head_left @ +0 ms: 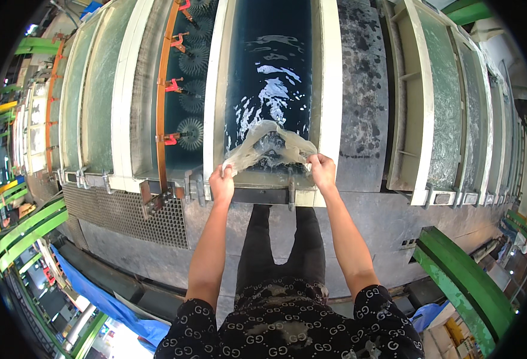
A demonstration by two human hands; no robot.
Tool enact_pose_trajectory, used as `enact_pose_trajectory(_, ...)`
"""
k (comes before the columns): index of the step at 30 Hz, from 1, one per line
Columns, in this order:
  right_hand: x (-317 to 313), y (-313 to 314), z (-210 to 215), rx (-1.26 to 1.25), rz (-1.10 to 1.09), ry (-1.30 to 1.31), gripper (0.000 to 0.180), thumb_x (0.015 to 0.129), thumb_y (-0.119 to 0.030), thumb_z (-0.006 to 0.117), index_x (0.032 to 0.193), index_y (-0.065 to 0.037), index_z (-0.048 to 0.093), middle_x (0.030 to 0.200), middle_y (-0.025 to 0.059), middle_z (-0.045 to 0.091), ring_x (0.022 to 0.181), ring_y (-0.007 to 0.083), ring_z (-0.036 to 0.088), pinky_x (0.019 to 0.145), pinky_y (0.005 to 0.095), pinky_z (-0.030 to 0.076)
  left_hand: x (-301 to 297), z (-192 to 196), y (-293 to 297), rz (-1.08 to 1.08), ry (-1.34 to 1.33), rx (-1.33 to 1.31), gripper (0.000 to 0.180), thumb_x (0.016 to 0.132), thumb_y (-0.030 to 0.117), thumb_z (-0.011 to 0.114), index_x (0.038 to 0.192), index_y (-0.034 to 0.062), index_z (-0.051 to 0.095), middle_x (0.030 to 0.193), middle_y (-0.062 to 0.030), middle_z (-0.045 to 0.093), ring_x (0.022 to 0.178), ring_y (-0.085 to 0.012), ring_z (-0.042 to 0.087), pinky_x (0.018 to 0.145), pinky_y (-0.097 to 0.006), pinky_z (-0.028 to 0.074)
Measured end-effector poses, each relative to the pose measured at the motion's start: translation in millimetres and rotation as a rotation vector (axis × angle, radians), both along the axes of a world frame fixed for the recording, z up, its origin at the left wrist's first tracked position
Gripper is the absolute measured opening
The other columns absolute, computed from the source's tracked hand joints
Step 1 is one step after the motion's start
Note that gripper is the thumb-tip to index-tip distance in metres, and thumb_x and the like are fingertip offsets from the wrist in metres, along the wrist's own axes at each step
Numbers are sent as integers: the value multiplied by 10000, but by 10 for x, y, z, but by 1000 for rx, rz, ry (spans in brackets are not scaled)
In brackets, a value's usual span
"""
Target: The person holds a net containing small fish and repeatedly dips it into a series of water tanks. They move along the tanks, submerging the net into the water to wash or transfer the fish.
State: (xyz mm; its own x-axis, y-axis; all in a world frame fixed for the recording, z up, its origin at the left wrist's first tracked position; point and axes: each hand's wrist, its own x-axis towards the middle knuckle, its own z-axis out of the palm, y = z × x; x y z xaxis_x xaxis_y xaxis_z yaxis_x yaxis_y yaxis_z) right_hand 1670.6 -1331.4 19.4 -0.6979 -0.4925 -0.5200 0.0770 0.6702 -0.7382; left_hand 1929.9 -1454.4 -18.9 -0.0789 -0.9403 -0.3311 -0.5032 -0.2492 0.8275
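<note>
The sheet (272,145) hangs partly under the rippling water in the tank (330,90), its lower part blurred. The tank's far end is cut off by the top edge. Both hands' fingertips are hidden in the sheet's folds.

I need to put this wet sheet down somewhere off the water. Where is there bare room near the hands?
Free: the grey speckled strip right of the dark water tank, beside the right hand. Crowded: the tank left of the left hand, full of round brushes and red clamps. Both hands grip the translucent sheet.

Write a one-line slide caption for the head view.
Both hands, left hand and right hand, hold a wet translucent sheet over a dark water tank.
</note>
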Motion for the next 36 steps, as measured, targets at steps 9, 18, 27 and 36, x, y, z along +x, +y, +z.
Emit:
enact_pose_trajectory(9, -192, 25, 174, -16, -55, -23, 288, 820, -229, 540, 749, 26, 654, 670, 64, 635, 646, 111, 543, 627, 272, 431, -12, 606, -149, 1, 285, -36, 222, 868, 94, 498, 971, -45, 636, 891, -49, 655, 792, -109, 569, 744, -243, 443)
enact_pose_trajectory(18, -78, 84, 437, -195, -139, -150, 250, 858, -165, 532, 795, 54, 636, 777, 83, 665, 760, 133, 584, 752, 270, 438, 39, 825, -183, 66, 367, -115, 220, 887, 167, 503, 867, -18, 620, 781, 10, 562, 751, -73, 461, 709, -222, 363)
enact_pose_trajectory(27, -33, 130, 454, -236, -165, -139, 230, 866, -143, 521, 799, 48, 629, 791, 86, 666, 787, 135, 591, 770, 256, 430, 55, 853, -186, 81, 339, -117, 253, 909, 218, 550, 873, -18, 632, 767, 14, 560, 717, -66, 450, 688, -210, 356)
enact_pose_trajectory(36, 13, 152, 432, -199, -166, -168, 229, 868, -142, 523, 787, 44, 629, 799, 81, 668, 777, 123, 578, 766, 255, 430, 116, 692, -108, 89, 294, -121, 241, 907, 189, 565, 908, -42, 636, 817, -13, 599, 755, -84, 504, 718, -237, 407)
